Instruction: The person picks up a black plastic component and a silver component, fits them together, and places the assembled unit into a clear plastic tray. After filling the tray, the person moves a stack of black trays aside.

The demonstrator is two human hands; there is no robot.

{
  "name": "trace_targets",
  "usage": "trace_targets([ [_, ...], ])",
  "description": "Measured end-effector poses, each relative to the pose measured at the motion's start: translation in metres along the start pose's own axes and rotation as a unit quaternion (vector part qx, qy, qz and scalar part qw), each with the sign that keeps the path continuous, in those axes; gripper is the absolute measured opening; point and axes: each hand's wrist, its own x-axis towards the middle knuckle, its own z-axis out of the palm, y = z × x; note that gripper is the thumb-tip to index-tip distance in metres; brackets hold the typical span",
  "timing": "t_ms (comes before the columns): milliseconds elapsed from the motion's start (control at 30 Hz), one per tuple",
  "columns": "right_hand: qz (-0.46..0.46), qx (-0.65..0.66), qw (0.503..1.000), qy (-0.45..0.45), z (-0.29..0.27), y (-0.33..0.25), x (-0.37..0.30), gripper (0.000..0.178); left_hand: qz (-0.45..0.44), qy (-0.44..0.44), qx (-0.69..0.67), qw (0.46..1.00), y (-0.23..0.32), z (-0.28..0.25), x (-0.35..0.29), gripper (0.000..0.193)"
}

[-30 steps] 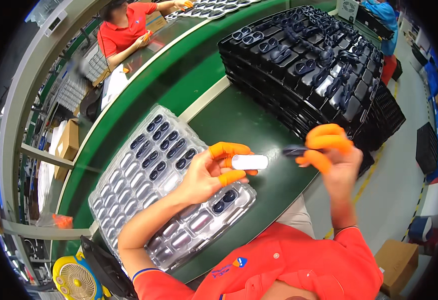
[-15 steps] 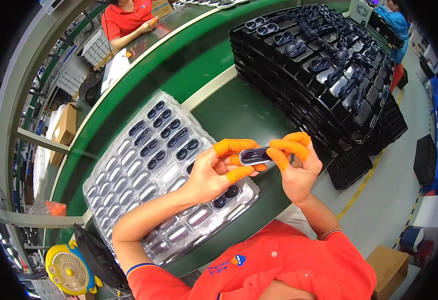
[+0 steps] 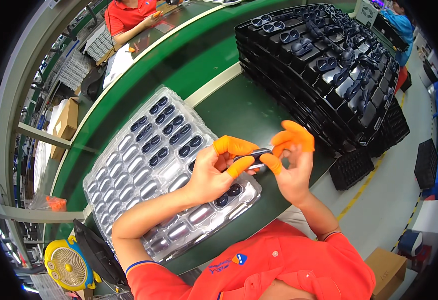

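A small dark oval part with a pale rim point(image 3: 262, 152) is pinched between the thumb and fingers of my left hand point(image 3: 213, 167), over the right edge of the clear tray. It is tilted so that its long side faces me, and its ends are partly hidden by fingertips. My right hand point(image 3: 294, 167) is beside it, thumb against the part's right end, with the other fingers raised and spread. Orange finger covers are on both hands. Below my left forearm lies the clear plastic tray point(image 3: 201, 215), with pairs of dark oval pieces in several far and right-hand pockets.
Stacked black trays point(image 3: 299, 102) loaded with dark parts stand at the far right of the green bench point(image 3: 229, 107). A yellow fan point(image 3: 69, 267) is at lower left, near a metal frame post point(image 3: 9, 125). Across the bench sits a person in red point(image 3: 129, 20); another in blue point(image 3: 401, 30) is far right.
The part has turned in my fingers, from its dark hollow face toward its edge. My right fingers have lifted off its end and spread, leaving the thumb there.
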Motion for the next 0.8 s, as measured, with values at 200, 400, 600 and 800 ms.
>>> trace_targets([
  [200, -0.115, -0.213, 0.948, -0.209, -0.011, 0.01, 0.011, 0.021, 0.03, 0.037, 0.105, 0.993, 0.002, 0.002, 0.002, 0.02],
  [400, -0.302, -0.289, 0.884, -0.208, -0.009, 0.015, 0.004, 0.02, -0.022, 0.006, 0.27, 0.963, 0.006, -0.004, 0.002, 0.021],
  [600, -0.318, -0.277, 0.883, -0.207, -0.008, 0.016, 0.014, 0.016, -0.119, -0.017, 0.26, 0.958, 0.012, -0.003, 0.006, 0.014],
  [800, -0.227, -0.27, 0.919, -0.177, -0.013, 0.003, 0.023, 0.014, -0.079, -0.024, 0.119, 0.989, 0.017, -0.006, 0.014, 0.015],
])
